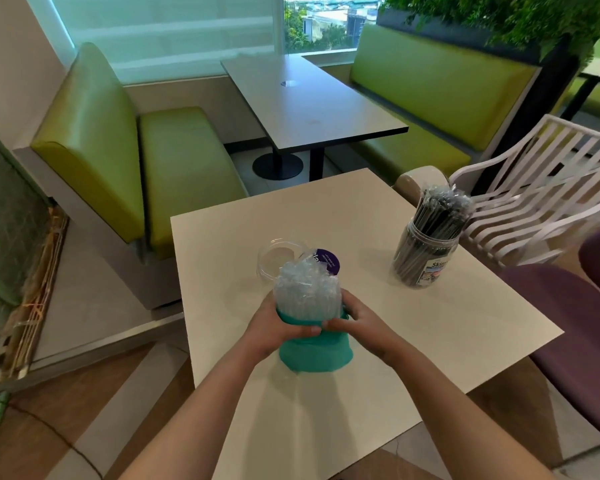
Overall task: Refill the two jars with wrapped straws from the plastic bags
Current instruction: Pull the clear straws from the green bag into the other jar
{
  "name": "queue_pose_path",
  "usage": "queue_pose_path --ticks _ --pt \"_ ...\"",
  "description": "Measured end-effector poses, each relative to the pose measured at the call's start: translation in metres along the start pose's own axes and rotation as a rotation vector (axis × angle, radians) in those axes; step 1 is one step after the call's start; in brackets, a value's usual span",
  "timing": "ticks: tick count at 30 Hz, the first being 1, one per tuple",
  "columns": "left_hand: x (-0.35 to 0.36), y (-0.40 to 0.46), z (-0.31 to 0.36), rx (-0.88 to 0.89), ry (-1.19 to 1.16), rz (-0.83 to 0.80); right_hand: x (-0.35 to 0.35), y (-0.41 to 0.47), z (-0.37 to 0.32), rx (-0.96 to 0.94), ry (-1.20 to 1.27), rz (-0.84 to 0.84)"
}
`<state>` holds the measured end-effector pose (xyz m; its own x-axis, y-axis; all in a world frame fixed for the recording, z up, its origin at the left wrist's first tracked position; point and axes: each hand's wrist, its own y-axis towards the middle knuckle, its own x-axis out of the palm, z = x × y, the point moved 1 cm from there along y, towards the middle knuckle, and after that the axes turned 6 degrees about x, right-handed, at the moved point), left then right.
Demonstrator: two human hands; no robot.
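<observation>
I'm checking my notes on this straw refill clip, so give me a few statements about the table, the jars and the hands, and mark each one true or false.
1. Both hands grip the teal bag of clear wrapped straws. True: the left hand and right hand wrap around it.
2. The jar on the right is empty. False: it is packed with dark wrapped straws sticking out of its mouth.
3. The clear jar behind the bag holds no straws. True.
4. The teal bag lies flat on the table. False: it is held upright.
5. A white slatted chair stands beyond the right jar. True.
</observation>
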<state>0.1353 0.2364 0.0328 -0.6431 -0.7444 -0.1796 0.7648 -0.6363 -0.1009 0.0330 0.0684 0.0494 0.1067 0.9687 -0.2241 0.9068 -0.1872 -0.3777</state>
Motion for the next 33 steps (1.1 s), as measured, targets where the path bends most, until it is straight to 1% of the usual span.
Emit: queue_pose_path --ticks 3,11,17,21,26,29,33 --pt "-0.008 -0.001 -0.001 -0.005 -0.011 0.037 0.001 0.01 -0.01 -0.02 0.014 -0.035" --pt "-0.039 -0.018 -0.006 -0.024 -0.048 0.141 0.021 0.029 -0.027 -0.067 0.102 -0.052" --pt "-0.073 -0.023 -0.007 0.022 -0.022 0.193 0.05 0.045 -0.039 -0.092 0.083 -0.059" --pt "-0.103 -0.019 -0.009 0.067 0.02 0.192 0.077 0.057 -0.05 -0.102 0.072 -0.02" --pt "-0.13 -0.014 -0.014 0.077 0.018 0.241 0.097 0.069 -0.064 -0.064 0.139 0.053" --pt "-0.141 -0.011 -0.019 0.087 0.001 0.261 0.106 0.07 -0.068 -0.079 0.109 0.081" --pt "-0.154 -0.004 -0.025 0.1 0.023 0.235 0.114 0.07 -0.073 -0.084 0.046 0.17"
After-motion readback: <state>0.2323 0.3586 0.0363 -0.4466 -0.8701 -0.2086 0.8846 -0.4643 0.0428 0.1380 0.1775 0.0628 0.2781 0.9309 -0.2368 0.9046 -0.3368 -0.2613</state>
